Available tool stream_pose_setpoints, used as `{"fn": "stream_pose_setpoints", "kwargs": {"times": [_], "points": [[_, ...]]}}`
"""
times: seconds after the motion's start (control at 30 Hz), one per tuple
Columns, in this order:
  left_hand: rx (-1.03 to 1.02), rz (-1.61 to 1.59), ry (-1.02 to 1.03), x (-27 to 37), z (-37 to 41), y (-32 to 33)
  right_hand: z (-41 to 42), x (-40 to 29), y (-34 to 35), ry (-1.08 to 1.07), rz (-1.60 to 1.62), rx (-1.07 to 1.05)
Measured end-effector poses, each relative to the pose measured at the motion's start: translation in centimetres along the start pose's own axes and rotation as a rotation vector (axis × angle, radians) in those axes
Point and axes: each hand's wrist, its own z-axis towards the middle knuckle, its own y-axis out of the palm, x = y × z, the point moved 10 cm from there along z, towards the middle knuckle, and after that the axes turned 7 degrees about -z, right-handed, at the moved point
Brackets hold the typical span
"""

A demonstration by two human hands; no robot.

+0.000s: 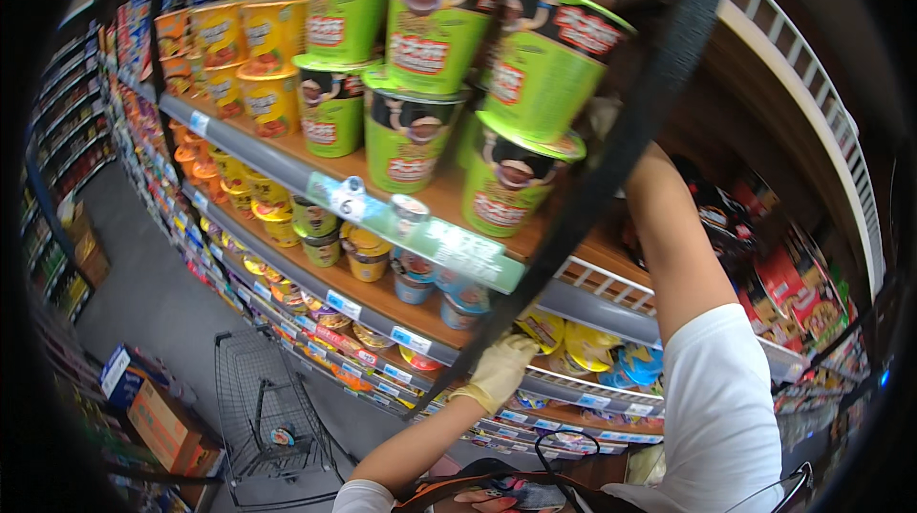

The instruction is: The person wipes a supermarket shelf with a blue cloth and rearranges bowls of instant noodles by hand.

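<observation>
My left hand [496, 371], in a pale glove, is at the front edge of a lower shelf, beside a yellow packaged item [541, 331]. Whether its fingers grip the edge or the item is unclear. My right arm reaches up behind a slanted black post [609, 155]. Only a blurred bit of my gloved right hand [605, 115] shows, close to the right side of an upper green instant-noodle cup [548, 61]; its fingers are hidden. Beneath that cup sits a lower green cup [509, 180]. More green cups [412, 144] stand stacked in twos to the left.
Yellow noodle cups [269, 101] line the shelf farther left. A price strip [430, 233] runs along its edge. White wire guards [809, 40] border the shelving at right. On the floor stand a wire shopping cart [265, 398] and a cardboard box [168, 427].
</observation>
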Motion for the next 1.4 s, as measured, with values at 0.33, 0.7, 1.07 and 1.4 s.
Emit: {"fn": "stream_pose_setpoints", "kwargs": {"times": [0.33,0.7,1.07,1.4], "points": [[-0.035,-0.071,0.002,-1.7,-0.7,-0.2,1.6,-0.4,1.5,-0.090,0.075,0.048],[-0.026,-0.003,0.083,-1.2,-0.4,-0.5,0.9,-2.1,-8.1,-0.378,0.300,0.424],[0.020,-0.038,0.135,-0.9,-0.1,1.0,-22.0,9.8,-8.3,-0.360,0.999,0.637],[0.093,-0.236,0.078,2.1,-2.5,-3.9,-31.4,5.5,11.8,-0.426,1.819,0.199]]}}
